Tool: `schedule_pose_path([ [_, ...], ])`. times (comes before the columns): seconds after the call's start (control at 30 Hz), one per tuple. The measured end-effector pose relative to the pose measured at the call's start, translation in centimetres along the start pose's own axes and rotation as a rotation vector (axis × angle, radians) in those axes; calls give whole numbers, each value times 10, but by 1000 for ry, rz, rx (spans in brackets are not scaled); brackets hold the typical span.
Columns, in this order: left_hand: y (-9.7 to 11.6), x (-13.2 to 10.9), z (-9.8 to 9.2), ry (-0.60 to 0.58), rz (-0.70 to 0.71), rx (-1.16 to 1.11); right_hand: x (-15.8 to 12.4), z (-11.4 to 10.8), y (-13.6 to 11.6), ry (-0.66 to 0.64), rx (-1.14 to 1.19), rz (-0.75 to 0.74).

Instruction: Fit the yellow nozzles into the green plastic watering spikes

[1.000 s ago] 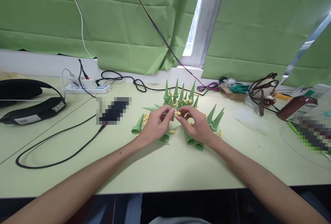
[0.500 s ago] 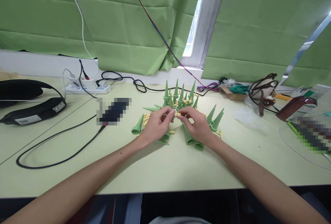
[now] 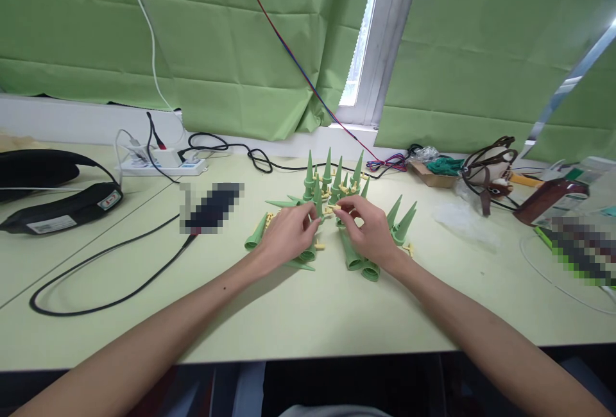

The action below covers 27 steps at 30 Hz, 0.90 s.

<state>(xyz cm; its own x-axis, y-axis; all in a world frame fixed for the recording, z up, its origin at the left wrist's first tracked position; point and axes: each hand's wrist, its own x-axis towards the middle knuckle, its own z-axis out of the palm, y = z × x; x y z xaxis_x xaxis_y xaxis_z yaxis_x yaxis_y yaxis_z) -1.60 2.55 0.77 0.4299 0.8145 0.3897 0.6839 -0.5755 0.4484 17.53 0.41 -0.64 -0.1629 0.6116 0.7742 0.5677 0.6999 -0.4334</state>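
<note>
My right hand (image 3: 368, 224) pinches a small yellow plastic valve (image 3: 335, 209) between thumb and fingertips. To its left, my left hand (image 3: 290, 229) is closed, thumb against fingers; what it holds, if anything, is hidden. Around both hands are several green plastic watering spikes. Some stand upright behind the fingers, such as one green spike (image 3: 328, 170). Others lie on their sides, like the hollow green spike (image 3: 370, 271) below my right hand. More yellow valves lie among them, one yellow valve (image 3: 319, 247) beside my left hand.
The pale table (image 3: 231, 327) carries a power strip (image 3: 163, 165) and a pixelated dark device (image 3: 214, 206) on a black cable at left. Towards the right are crumpled clear plastic (image 3: 466, 228), a cardboard box (image 3: 433, 174) and a brown bottle (image 3: 551, 202). Green curtain (image 3: 231, 45) hangs behind.
My fingertips have moved apart: my left hand has come off the yellow valve and shifted slightly down. The valve stays in my right hand, now turned at an angle.
</note>
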Motion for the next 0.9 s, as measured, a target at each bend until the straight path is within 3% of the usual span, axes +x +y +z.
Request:
schedule_pose_path([
  [0.47, -5, -2, 2, -251, -163, 47, 0, 1, 0, -2, 7, -19],
  [0.9, -5, 1, 0, -280, -209, -108, 0, 1, -1, -17, 2, -15],
])
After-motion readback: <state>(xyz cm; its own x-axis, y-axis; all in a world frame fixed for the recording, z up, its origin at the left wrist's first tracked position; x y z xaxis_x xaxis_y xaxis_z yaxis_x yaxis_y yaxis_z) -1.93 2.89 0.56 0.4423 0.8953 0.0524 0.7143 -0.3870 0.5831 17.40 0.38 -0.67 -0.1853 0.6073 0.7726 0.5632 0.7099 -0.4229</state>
